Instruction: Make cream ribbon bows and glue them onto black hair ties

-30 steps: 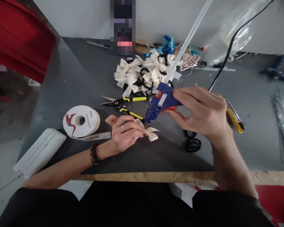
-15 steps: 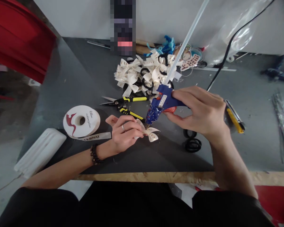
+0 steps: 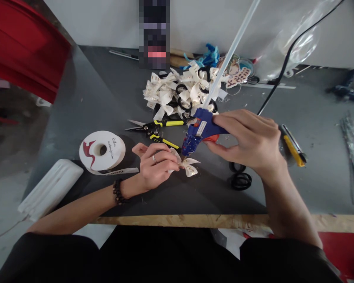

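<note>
The little ribbon bow (image 3: 190,168) lies on the grey table (image 3: 85,102), near the middle and a bit toward the person's edge. It is cream white with tiny printed letters, and it has soft loops that stick out (one side is mostly hidden under fingers). The left hand (image 3: 153,167) pinches the bow from its 9 o'clock side and holds it down. The right hand (image 3: 250,141) is wrapped tight around a blue glue gun (image 3: 199,131), which comes at the bow from 1 o'clock. The gun's tip points down and seems to touch the middle of the bow. A long clear glue stick (image 3: 231,49) pokes out of the back of the gun. At 12 o'clock from the bow there is a pile of bows (image 3: 177,92) just like it. Yellow and black snips (image 3: 161,129) lie between the pile and the bow. A ribbon roll (image 3: 102,150) sits at 9 o'clock, and black hair bands (image 3: 240,180) lie at 3 o'clock.
</note>
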Action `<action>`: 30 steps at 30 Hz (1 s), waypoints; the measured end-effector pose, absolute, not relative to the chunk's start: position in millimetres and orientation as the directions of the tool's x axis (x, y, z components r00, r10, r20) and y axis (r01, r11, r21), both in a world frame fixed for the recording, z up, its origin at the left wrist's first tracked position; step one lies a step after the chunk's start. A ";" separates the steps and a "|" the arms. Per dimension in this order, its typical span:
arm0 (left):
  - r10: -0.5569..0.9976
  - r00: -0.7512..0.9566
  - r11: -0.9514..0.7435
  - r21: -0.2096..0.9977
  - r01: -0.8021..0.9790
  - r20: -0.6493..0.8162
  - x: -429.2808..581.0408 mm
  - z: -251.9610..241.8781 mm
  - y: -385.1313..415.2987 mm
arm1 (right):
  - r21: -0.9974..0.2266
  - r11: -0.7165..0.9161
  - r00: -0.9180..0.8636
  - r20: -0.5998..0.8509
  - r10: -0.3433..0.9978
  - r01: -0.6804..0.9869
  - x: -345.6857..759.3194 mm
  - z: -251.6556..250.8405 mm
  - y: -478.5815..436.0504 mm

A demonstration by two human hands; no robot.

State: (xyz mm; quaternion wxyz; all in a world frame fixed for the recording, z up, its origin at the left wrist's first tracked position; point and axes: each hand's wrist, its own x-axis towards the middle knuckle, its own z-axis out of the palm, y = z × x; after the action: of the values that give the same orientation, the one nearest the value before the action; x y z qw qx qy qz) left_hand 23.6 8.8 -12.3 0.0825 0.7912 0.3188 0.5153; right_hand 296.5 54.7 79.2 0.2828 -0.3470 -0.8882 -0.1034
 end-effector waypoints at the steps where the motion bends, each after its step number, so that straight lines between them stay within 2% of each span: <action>1: 0.590 0.266 -0.783 0.460 0.419 0.763 23.5 -11.9 9.0 | -0.022 0.728 -0.595 0.560 0.576 0.685 297.1 78.9 54.3; 6: 0.585 0.278 -0.783 0.442 0.438 0.762 22.8 -9.9 8.7 | -0.111 0.671 -0.562 0.458 0.689 0.733 300.9 77.5 52.3; 11: 0.602 0.275 -0.766 0.443 0.466 0.750 21.4 -11.9 6.8 | -0.069 0.718 -0.571 0.556 0.604 0.692 299.0 78.5 53.9; 21: 0.599 0.287 -0.777 0.455 0.436 0.748 22.5 -13.1 6.6 | -0.143 0.582 -0.392 0.610 0.689 0.801 293.2 79.4 57.2; 25: 0.596 0.302 -0.779 0.446 0.440 0.744 23.8 -12.2 7.1 | -0.247 0.486 -0.324 0.493 0.808 0.838 297.5 81.0 62.2; 27: 0.594 0.310 -0.782 0.441 0.440 0.742 24.3 -12.4 7.1 | -0.302 0.418 -0.299 0.370 0.880 0.857 308.1 80.4 68.3; 30: 0.596 0.295 -0.775 0.440 0.453 0.747 25.6 -12.7 7.6 | -0.398 0.273 -0.249 0.111 0.962 0.876 336.9 77.3 80.8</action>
State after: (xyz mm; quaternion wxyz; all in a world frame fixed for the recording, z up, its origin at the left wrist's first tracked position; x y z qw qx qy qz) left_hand 25.6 7.6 -12.7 0.0720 0.8015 0.3274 0.4953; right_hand 336.9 80.8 77.3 0.1680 -0.5892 -0.7799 0.1280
